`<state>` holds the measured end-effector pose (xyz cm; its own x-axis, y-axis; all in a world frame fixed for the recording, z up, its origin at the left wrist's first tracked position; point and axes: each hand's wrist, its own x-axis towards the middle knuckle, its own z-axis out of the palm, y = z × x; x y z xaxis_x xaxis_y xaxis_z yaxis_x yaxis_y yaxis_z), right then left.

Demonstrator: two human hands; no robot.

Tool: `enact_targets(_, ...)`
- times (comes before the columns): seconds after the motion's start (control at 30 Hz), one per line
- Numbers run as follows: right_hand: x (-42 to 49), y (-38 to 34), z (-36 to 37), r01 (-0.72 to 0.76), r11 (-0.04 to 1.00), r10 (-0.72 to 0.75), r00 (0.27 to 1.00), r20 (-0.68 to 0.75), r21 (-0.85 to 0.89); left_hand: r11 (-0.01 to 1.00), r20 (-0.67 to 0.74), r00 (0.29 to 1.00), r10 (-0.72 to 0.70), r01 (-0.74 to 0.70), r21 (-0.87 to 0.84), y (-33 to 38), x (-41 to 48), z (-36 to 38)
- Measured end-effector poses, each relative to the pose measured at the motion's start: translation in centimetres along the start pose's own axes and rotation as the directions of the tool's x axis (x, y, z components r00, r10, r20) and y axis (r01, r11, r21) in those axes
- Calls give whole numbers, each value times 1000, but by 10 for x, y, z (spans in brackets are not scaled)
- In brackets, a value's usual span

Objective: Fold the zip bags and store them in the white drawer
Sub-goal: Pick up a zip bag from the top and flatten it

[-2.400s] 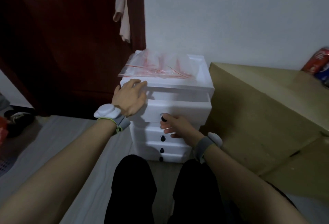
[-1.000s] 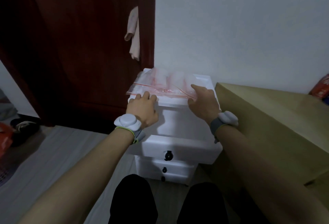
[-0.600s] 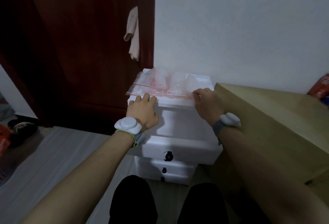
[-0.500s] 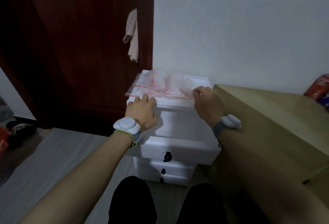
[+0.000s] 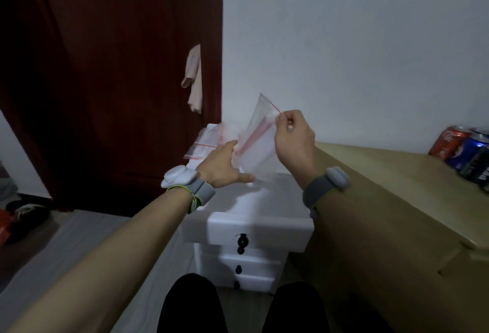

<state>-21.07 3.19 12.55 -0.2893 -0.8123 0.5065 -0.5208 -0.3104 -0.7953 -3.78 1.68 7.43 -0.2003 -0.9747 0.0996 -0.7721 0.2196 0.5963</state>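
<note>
From my remote seat I see the right hand (image 5: 294, 142) lifted above the white drawer unit (image 5: 239, 277), its thumb and forefinger pinching the top right corner of one zip bag (image 5: 258, 145), right at the red seal line, so the bag hangs in the air, tilted with its far corner up. The left hand (image 5: 223, 164) is under and beside it with forefinger and thumb stretched straight and spread; the forefinger touches the bag's lower left edge, and the thumb lies below the bag. Its other fingers are hidden behind the hand, so I cannot make out how they lie. The remaining zip bags (image 5: 205, 143) lie flat on the unit's top, partly covered by the left hand and by the raised bag; I cannot count them through the clear plastic. The top drawer (image 5: 260, 228) stands forward of the lower ones, with its black knob (image 5: 243, 240) facing me and its inside mostly screened by my wrists. A cloth (image 5: 194, 81) hangs on the dark door (image 5: 105, 68). At the right, drink cans (image 5: 461, 148) on the tan box (image 5: 391, 182) are cut off by the frame edge
</note>
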Motion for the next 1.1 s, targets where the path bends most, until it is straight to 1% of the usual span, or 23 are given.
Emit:
enact_targets(0.07, -2, 0, 3, -124, 988, 118, 991, 68, 95, 998, -56, 997, 57, -57, -8, 4, -4, 1)
enact_targets(0.1, -3, 4, 5, -170, 976, 156, 981, 112, 135, 998, -72, 996, 60, -61, -9, 4, -5, 2)
enact_targets(0.17, -10, 16, 8, -233, 960, 203, 961, 186, 155, 996, -83, 995, 50, -44, 78, 0, -8, 3)
enact_targets(0.23, -22, 30, 10, -286, 946, 244, 938, 248, 151, 980, -35, 999, 37, -29, 199, -8, -15, 6)
enact_targets(0.33, -41, 53, 9, -391, 910, 327, 881, 342, 135, 936, 64, 998, 21, -42, 350, -18, -24, 11)
enact_targets(0.43, -51, 76, 5, -389, 914, 311, 854, 417, 115, 860, 97, 995, 35, -79, 504, -25, -26, 15)
enact_targets(0.5, -53, 85, 1, -362, 930, 303, 853, 424, 63, 837, 98, 994, 44, -90, 540, -30, -26, 16)
enact_targets(0.57, -53, 92, -3, -366, 930, 316, 847, 428, 36, 832, 116, 992, 40, -97, 546, -34, -24, 18)
enact_targets(0.63, -51, 94, -5, -405, 912, 329, 825, 459, 74, 854, 128, 991, 33, -95, 512, -36, -24, 22)
enact_targets(0.73, -47, 94, -7, -475, 870, 352, 787, 506, 133, 901, 141, 990, -8, -54, 430, -38, -19, 32)
enact_targets(0.8, -44, 93, -6, -509, 839, 357, 782, 511, 193, 921, 157, 987, -33, -31, 388, -38, -16, 35)
enact_targets(0.87, -41, 93, -5, -527, 814, 354, 784, 511, 244, 951, 189, 980, -61, 0, 308, -36, -12, 33)
enact_targets(0.9, -41, 92, -4, -524, 816, 349, 785, 512, 246, 973, 194, 978, -76, 30, 231, -35, -10, 30)
enact_targets(0.97, -40, 92, -1, -504, 832, 333, 788, 518, 232, 995, 128, 987, -95, 90, 42, -31, -5, 25)
enact_targets(1.03, -41, 90, 3, -500, 828, 318, 791, 522, 253, 984, 53, 992, -117, 123, -130, -25, 0, 19)
enact_targets(1.07, -42, 89, 5, -503, 822, 314, 792, 524, 268, 969, 50, 991, -124, 132, -208, -21, 2, 16)
enact_targets(1.1, -42, 87, 7, -505, 818, 310, 791, 527, 276, 950, 78, 989, -128, 144, -277, -15, 2, 13)
